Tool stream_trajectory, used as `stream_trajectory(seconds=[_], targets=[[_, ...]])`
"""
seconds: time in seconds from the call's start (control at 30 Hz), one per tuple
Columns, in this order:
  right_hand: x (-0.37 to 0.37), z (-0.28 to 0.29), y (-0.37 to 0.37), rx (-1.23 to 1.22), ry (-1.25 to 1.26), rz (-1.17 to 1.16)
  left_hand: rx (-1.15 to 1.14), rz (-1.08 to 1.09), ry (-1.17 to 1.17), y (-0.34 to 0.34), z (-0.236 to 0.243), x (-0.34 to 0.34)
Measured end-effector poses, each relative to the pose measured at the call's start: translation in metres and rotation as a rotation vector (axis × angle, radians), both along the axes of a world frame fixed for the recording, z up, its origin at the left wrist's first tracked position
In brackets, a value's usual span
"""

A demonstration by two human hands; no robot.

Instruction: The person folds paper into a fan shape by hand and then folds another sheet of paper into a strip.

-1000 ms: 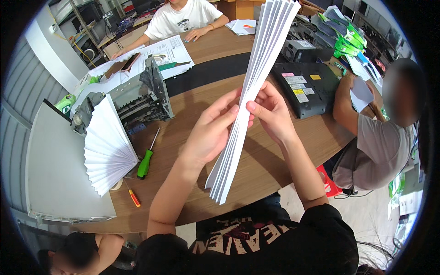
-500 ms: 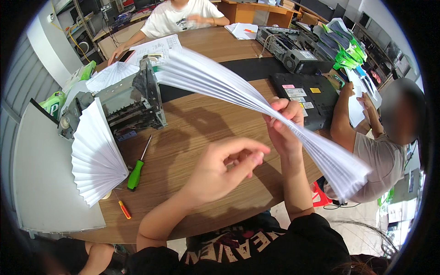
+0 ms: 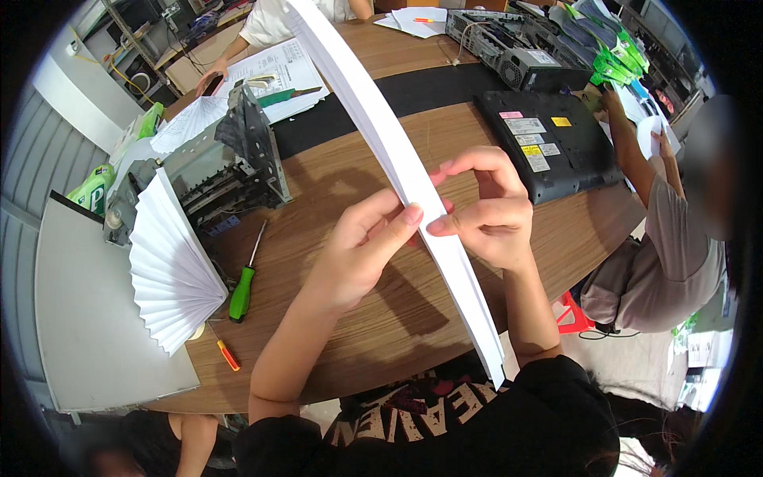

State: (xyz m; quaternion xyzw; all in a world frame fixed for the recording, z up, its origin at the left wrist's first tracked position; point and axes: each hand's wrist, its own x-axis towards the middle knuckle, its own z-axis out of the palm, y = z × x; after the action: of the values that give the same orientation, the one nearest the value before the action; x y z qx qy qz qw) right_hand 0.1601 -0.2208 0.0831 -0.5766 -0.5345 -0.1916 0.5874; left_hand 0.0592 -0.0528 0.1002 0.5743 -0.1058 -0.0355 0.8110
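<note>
Two hands meet at the middle of a long folded stack of white paper (image 3: 397,159), which you hold in the air above the wooden table (image 3: 350,318). Your left hand (image 3: 358,254) comes up from below, with thumb and fingertips pinched on the stack's left face. Your right hand (image 3: 485,211) grips the opposite face, its forefinger and thumb closed on the paper and the other fingers curled above. The stack runs as a slim, slightly bowed strip from the top edge of the view down to your chest, seen edge-on so its pleats cannot be counted.

On the table to your left, a second sheet of pleated paper lies opened as a white fan (image 3: 171,262), just beside a bare metal computer frame (image 3: 214,171). A green-handled screwdriver (image 3: 242,286) lies near the fan, and a small orange one (image 3: 225,351) rests by the table edge. A black laptop (image 3: 548,151), underside up, lies to your right.
</note>
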Motion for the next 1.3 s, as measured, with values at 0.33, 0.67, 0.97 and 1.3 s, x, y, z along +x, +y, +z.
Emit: stream_trajectory(seconds=[0.33,0.67,0.97,1.3], targets=[[-0.002,-0.015,0.007,0.012,0.777,0.358,0.181,0.309,-0.063,0.01,-0.005,0.012],[-0.003,-0.016,0.009,-0.004,0.973,0.47,0.059,0.307,-0.026,0.014,-0.015,0.016],[-0.003,-0.011,0.007,-0.088,0.96,0.307,0.117,0.37,-0.009,0.007,-0.022,0.018],[-0.013,-0.014,0.014,-0.374,0.885,0.308,0.292,0.519,-0.104,0.024,-0.02,0.021]])
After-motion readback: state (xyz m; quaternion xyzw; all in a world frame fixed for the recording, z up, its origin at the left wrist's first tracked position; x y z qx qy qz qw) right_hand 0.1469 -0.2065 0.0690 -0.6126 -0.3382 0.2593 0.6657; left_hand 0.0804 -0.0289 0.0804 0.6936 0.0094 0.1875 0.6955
